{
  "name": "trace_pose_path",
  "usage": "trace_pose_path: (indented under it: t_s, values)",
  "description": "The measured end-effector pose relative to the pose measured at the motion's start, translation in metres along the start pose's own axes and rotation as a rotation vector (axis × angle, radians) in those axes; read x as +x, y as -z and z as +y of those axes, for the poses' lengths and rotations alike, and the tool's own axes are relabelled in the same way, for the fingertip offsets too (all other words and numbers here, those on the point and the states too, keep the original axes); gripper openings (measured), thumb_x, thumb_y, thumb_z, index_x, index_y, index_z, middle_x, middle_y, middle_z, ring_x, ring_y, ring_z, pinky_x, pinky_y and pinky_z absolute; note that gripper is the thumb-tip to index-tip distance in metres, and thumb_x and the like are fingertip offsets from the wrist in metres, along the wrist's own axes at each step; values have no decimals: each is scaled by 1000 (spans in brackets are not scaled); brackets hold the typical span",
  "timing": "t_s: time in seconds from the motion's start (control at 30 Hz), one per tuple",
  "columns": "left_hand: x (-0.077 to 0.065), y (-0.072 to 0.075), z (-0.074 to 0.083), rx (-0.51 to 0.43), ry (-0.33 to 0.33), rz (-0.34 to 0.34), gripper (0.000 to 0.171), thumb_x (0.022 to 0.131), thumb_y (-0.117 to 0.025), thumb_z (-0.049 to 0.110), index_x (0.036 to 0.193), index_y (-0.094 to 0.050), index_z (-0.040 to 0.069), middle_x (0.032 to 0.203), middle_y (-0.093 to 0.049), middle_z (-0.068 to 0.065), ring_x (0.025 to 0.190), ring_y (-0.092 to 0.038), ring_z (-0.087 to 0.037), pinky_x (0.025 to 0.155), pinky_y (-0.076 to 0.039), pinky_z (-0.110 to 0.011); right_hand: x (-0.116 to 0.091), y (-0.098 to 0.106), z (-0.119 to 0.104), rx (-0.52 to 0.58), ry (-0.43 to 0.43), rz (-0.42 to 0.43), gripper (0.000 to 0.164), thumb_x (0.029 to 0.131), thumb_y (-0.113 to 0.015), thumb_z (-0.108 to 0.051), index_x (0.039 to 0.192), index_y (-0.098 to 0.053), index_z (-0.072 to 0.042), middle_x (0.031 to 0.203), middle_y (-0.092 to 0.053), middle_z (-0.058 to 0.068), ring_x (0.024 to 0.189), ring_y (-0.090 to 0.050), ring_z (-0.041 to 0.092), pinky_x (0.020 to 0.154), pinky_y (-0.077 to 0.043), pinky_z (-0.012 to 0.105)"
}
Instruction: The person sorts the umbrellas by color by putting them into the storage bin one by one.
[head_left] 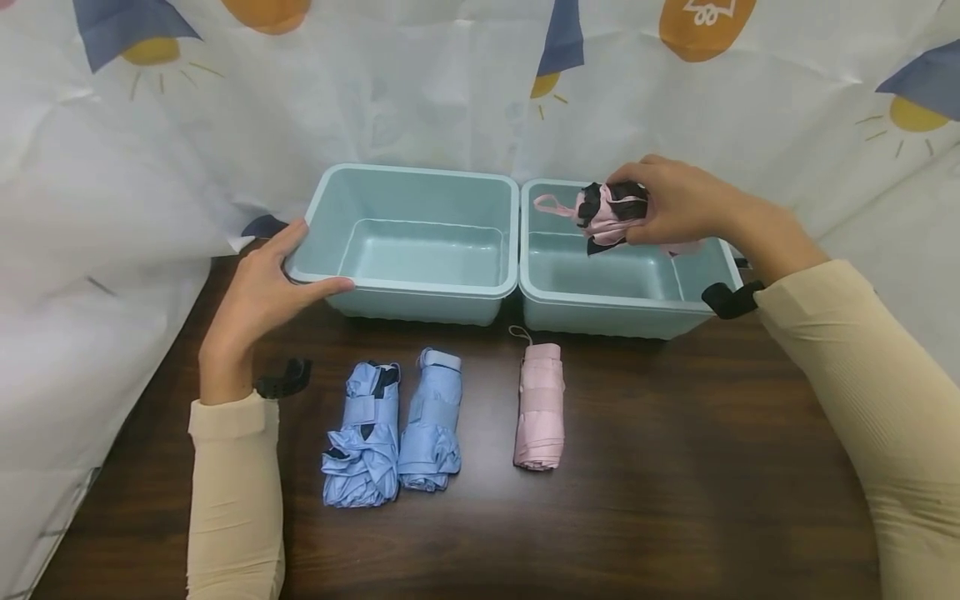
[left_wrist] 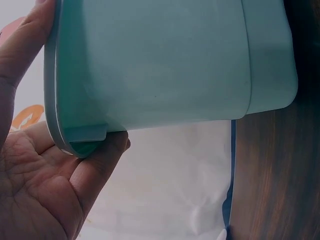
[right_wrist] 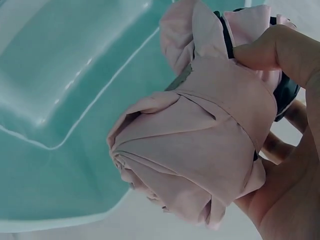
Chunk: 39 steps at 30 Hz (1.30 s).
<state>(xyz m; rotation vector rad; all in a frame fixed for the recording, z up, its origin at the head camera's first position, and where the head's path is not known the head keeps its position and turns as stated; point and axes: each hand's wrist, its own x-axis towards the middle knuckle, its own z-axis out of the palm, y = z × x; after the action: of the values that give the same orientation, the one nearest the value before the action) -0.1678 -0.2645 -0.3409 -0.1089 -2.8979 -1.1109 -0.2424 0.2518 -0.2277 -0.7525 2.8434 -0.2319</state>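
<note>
Along the back of the table [head_left: 637, 492], two pale blue-green bins stand side by side before a printed curtain [head_left: 435, 108]. Your left hand [head_left: 258, 292] grips the end of the left bin [head_left: 423, 288], thumb at the front rim and fingers at the outer side; its bare floor shows. Your right hand [head_left: 682, 200] holds a pink-and-black folded umbrella [head_left: 611, 218] above the right bin [head_left: 600, 297], pinched between thumb and fingers, its loop pointing left. That hand and wrist cover the bin's back right part, and a black wrist mount [head_left: 726, 300] overlaps its front right corner. In front of the bins lie a crumpled blue umbrella [head_left: 362, 454], a neater blue umbrella [head_left: 432, 425] just beside it, and, set apart to the right, a rolled pink umbrella [head_left: 540, 408].
</note>
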Motion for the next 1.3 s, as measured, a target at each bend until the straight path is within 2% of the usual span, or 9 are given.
trace_pose_path:
  t_s: [0.2, 0.4, 0.67, 1.3]
  values:
    - [0, 1, -1, 0, 7, -3, 112, 83, -86, 56, 170, -19, 33, 173, -34, -17, 136, -44, -44, 106, -42, -74, 2, -1, -1, 12, -19, -15, 74, 90, -78, -18, 157, -47, -8, 141, -55, 25, 116, -57, 39, 96, -51, 57]
    - [0, 1, -2, 4, 20, -10, 114, 83, -86, 57, 170, -17, 32, 174, -30, -16, 138, -43, -45, 107, -41, -75, 0, 4, -9, 55, 3, 79, 64, 98, -71, -15, 157, -48, -5, 152, -52, 26, 133, -58, 46, 108, -49, 66]
    - [1, 1, -1, 13, 15, -10, 114, 84, -86, 56, 170, -17, 29, 174, -29, -18, 137, -42, -45, 107, -41, -74, -8, 3, -24, 60, 23, 65, 59, 102, -67, -22, 156, -49, -6, 152, -54, 24, 132, -59, 43, 105, -52, 63]
    - [2, -1, -1, 18, 10, -17, 114, 84, -86, 56, 171, -17, 27, 174, -29, -19, 139, -40, -46, 108, -40, -75, -24, -7, -24, 42, 10, 85, 56, 103, -66, -30, 153, -54, -8, 146, -58, 23, 127, -63, 42, 100, -53, 63]
